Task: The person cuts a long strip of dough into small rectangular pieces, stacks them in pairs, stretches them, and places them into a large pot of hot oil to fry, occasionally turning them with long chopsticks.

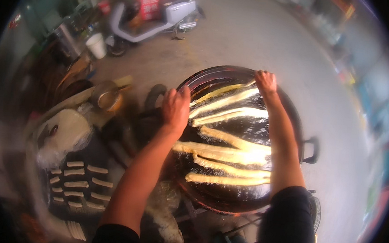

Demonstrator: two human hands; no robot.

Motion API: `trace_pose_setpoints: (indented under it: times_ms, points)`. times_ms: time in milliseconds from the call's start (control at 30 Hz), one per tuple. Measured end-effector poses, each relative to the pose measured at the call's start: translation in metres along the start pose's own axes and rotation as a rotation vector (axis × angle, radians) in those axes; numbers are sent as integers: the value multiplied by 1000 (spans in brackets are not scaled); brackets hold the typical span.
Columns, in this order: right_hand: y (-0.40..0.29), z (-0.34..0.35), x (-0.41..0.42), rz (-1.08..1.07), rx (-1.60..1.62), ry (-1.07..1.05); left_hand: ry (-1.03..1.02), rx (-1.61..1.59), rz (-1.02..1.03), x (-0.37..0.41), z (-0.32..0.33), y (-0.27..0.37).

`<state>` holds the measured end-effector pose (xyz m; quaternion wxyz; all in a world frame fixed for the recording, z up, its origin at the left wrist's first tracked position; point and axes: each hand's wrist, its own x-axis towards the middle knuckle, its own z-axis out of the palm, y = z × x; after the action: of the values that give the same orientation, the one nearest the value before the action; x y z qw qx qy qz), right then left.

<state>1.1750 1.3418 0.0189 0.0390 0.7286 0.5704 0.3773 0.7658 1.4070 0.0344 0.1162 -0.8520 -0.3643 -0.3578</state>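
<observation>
A wide black wok (223,203) of dark, bubbling oil lies before me, with several long pale dough sticks (231,180) frying in it. Along its far side, a thin yellowish dough strip (221,90) spans from one hand to the other. My left hand (177,108) is at the wok's left rim, its fingers curled at the strip's near end. At the far right rim, my right hand (266,81) has its fingers closed at the other end. Its forearm hides the right ends of several sticks. Just below the strip lies another pale dough stick (225,103).
Short raw dough pieces (76,184) lie in rows on a dark board at left, near a large dough mass (68,127) under plastic film. A metal pot (108,99) stands beyond. Farther off are a white bucket (96,46) and a parked scooter (143,31). A wok handle (312,150) juts right.
</observation>
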Motion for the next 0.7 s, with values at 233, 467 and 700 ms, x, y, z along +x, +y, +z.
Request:
trace_pose_setpoints:
  times_ms: [233, 467, 700]
  points:
    - [-43, -115, 27, 83, 383, -151, -169, 77, 105, -42, -46, 8]
    - [-300, -270, -18, -25, 2308, -458, -226, -703, 50, -210, -195, -5]
    - [-528, -321, -129, 39, 837, -514, -758, -784, -159, -359, -274, -87]
